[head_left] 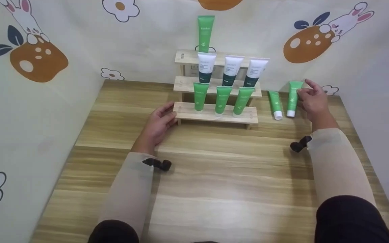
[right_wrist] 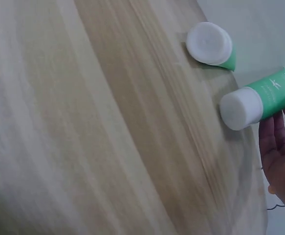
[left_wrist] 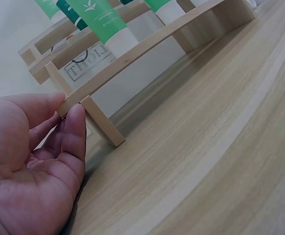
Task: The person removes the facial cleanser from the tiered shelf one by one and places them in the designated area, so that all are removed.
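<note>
A three-tier wooden display rack (head_left: 216,116) stands at the back of the table. My left hand (head_left: 159,125) pinches the left end of its lowest shelf between thumb and fingers, seen close up in the left wrist view. Right of the rack, my right hand (head_left: 314,101) holds a green squeeze tube (head_left: 293,98) by its side near the crimped end, white cap down. In the right wrist view, the thumb is on that tube (right_wrist: 274,93) and the fingers pass behind it. Beside it, another green tube (head_left: 275,104) leans with its white cap toward me.
Three green tubes stand on the bottom shelf, including the middle one (head_left: 222,101). Three white-and-dark-green tubes (head_left: 231,69) stand on the middle shelf. One green tube (head_left: 205,33) is on the top shelf. A patterned backdrop (head_left: 140,44) rises behind the wood-grain table (head_left: 208,175).
</note>
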`<action>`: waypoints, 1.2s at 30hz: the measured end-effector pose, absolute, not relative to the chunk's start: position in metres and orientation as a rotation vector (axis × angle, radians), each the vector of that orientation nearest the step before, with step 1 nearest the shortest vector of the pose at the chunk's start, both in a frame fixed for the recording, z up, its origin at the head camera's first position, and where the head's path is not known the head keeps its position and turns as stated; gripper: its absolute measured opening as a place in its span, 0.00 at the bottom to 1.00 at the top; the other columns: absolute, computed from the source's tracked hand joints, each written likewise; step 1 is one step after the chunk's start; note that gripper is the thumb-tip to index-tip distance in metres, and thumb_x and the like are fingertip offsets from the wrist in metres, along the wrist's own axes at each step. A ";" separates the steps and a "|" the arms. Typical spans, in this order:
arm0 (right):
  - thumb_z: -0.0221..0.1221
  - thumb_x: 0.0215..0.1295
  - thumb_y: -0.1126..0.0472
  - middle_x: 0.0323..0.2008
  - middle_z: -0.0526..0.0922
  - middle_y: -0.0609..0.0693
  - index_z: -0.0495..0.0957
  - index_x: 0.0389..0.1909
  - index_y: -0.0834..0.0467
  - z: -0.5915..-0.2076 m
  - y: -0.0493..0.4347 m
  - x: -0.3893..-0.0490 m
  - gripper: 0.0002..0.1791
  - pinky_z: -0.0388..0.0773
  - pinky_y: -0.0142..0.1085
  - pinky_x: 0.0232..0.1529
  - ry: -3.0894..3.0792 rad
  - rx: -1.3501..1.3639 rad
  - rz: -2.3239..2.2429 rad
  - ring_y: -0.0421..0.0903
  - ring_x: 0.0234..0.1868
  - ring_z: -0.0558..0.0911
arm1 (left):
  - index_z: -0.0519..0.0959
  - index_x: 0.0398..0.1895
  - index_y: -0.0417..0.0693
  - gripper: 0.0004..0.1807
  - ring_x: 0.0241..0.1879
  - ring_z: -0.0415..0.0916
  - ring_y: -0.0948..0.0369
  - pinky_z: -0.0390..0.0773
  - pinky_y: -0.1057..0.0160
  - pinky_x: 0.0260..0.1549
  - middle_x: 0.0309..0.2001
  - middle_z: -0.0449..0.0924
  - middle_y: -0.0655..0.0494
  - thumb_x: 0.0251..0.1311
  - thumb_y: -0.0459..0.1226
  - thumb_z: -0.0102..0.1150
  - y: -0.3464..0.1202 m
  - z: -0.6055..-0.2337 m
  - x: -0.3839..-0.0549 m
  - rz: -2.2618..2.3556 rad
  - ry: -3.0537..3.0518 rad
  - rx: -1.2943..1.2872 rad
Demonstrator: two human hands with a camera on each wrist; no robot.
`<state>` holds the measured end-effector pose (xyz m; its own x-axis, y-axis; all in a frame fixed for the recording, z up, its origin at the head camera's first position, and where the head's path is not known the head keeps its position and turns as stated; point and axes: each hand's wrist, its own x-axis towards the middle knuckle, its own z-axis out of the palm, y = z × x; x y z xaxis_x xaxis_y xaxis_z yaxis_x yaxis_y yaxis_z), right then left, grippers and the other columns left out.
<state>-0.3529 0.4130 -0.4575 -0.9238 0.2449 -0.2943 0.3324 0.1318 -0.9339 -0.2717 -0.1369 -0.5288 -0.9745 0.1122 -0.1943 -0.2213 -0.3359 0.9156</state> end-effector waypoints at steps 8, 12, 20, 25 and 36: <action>0.63 0.77 0.47 0.63 0.76 0.40 0.61 0.82 0.32 -0.468 0.413 -0.361 0.37 0.68 0.47 0.82 2.338 0.687 -1.797 0.43 0.66 0.73 | 0.67 0.80 0.46 0.31 0.61 0.78 0.60 0.85 0.67 0.56 0.79 0.68 0.50 0.76 0.29 0.58 -0.136 -0.527 -0.271 2.400 1.695 -0.143; 0.64 0.75 0.43 0.70 0.74 0.43 0.67 0.79 0.33 -0.471 0.412 -0.366 0.34 0.70 0.44 0.81 2.348 0.749 -1.726 0.44 0.70 0.72 | 0.67 0.80 0.46 0.31 0.62 0.78 0.59 0.85 0.67 0.57 0.78 0.68 0.49 0.76 0.29 0.58 -0.136 -0.528 -0.271 2.402 1.707 -0.147; 0.65 0.75 0.46 0.70 0.74 0.43 0.69 0.78 0.32 -0.479 0.405 -0.369 0.32 0.71 0.44 0.80 2.314 0.808 -1.727 0.45 0.72 0.72 | 0.66 0.80 0.45 0.32 0.61 0.78 0.60 0.85 0.69 0.54 0.78 0.68 0.50 0.76 0.29 0.59 -0.137 -0.527 -0.271 2.396 1.704 -0.156; 0.65 0.76 0.50 0.61 0.75 0.41 0.71 0.77 0.37 -0.479 0.401 -0.367 0.31 0.72 0.43 0.79 2.298 0.827 -1.787 0.44 0.70 0.73 | 0.64 0.82 0.45 0.33 0.61 0.77 0.62 0.85 0.70 0.53 0.81 0.65 0.52 0.77 0.30 0.58 -0.138 -0.525 -0.270 2.389 1.676 -0.157; 0.65 0.76 0.52 0.79 0.69 0.45 0.71 0.77 0.35 -0.472 0.403 -0.360 0.31 0.74 0.43 0.77 2.248 0.868 -1.748 0.45 0.72 0.72 | 0.66 0.81 0.46 0.32 0.62 0.78 0.60 0.85 0.68 0.55 0.79 0.68 0.52 0.77 0.30 0.58 -0.138 -0.526 -0.271 2.386 1.685 -0.151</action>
